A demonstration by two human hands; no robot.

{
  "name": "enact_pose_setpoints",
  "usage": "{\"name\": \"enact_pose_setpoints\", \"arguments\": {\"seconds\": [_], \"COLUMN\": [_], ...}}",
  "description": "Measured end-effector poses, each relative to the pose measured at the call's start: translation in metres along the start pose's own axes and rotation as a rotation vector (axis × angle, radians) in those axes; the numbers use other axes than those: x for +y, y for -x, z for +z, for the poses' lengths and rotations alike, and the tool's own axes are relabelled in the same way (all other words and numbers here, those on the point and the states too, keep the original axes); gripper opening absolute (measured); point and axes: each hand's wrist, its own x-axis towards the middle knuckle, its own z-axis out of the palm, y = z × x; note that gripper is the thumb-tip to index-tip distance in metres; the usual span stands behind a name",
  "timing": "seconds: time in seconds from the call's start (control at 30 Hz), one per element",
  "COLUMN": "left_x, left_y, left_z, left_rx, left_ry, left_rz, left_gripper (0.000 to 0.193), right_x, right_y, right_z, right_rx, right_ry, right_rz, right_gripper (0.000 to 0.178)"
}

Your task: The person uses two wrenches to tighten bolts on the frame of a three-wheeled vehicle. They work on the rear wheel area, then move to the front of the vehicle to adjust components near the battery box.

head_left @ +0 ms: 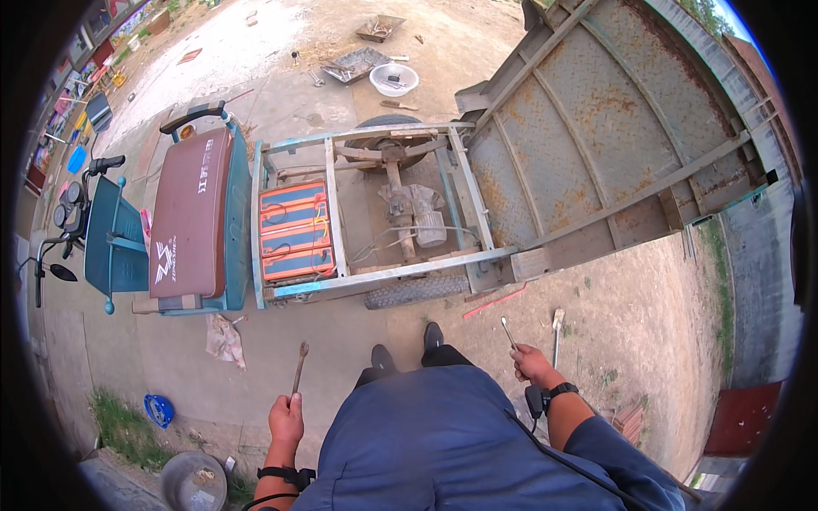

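My left hand (286, 419) is closed round the lower end of a wrench (300, 366), whose jaw points away from me. In my right hand (532, 364) a second, slimmer wrench (509, 332) sticks up and to the left; its gripped end is hidden by the fingers. Both hands are held apart at my sides, touching nothing else. Ahead stands a cargo tricycle with its bare frame (400, 271) exposed. Orange-and-blue batteries (294, 230) sit in the frame, and a motor (429, 223) is on the rear axle. The rusty cargo bed (588, 128) is tipped up at the right.
A maroon seat (192, 213) and handlebars (72, 209) are at the left. A white basin (394, 79) and metal trays (354, 65) with tools lie beyond the frame. Near me are a cloth (225, 342), a blue helmet-like object (158, 410), a red rod (494, 301) and a long-handled tool (557, 336).
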Motion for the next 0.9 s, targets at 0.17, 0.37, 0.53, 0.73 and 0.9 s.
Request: {"name": "enact_pose_setpoints", "arguments": {"seconds": [0.17,0.37,0.53,0.73,0.9], "left_x": [0.0,-0.002,-0.006,-0.01,-0.008], "left_y": [0.002,0.0,0.0,0.001,-0.001], "left_z": [-0.003,-0.006,-0.005,-0.005,-0.008], "left_rx": [0.001,-0.003,0.0,0.008,-0.017], "left_ry": [0.022,0.019,0.025,0.027,0.027], "left_rz": [-0.005,0.0,-0.001,0.001,-0.007], "left_gripper": [0.046,0.046,0.045,0.045,0.045], "right_x": [0.003,0.001,0.005,0.008,0.012], "right_y": [0.001,0.007,0.007,0.008,0.003], "right_z": [0.002,0.007,0.007,0.011,0.009], "right_rx": [-0.016,-0.01,-0.012,-0.003,-0.003], "right_ry": [-0.007,0.0,-0.009,-0.014,-0.025], "right_rz": [0.002,0.018,0.007,-0.017,-0.034], "right_gripper": [0.043,0.042,0.038,0.035,0.036]}}
